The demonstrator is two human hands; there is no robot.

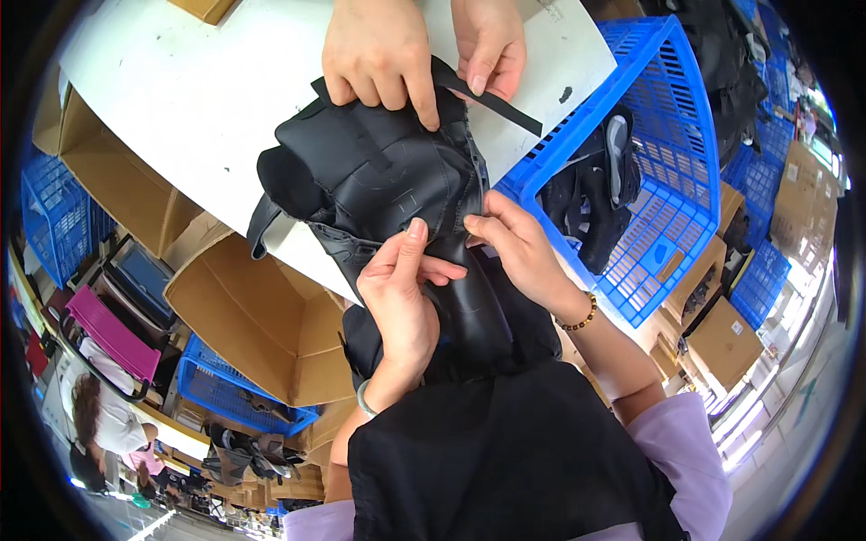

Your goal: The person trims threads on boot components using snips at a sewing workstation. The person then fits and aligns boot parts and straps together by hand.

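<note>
A black, leather-like sewn piece (397, 176), with seams, pale marks and a strap, lies over the near edge of the white table, and its lower part hangs toward my lap. I can't tell what kind of article it is. My right hand (519, 243) pinches its right edge between thumb and fingers. Close beside it, my left hand (397, 293) has its thumb up against the material and its fingers curled at a fold. Across from me, a co-worker's hand (379, 54) presses on the far part. Their other hand (492, 45) holds a narrow black strip (505, 110).
Right of the table stands a blue plastic basket (663, 171) with black and grey pieces inside. Open cardboard boxes (262, 311) sit at the left below the table. Farther left are another blue crate (59, 212), a magenta chair back (113, 334) and a person (108, 406).
</note>
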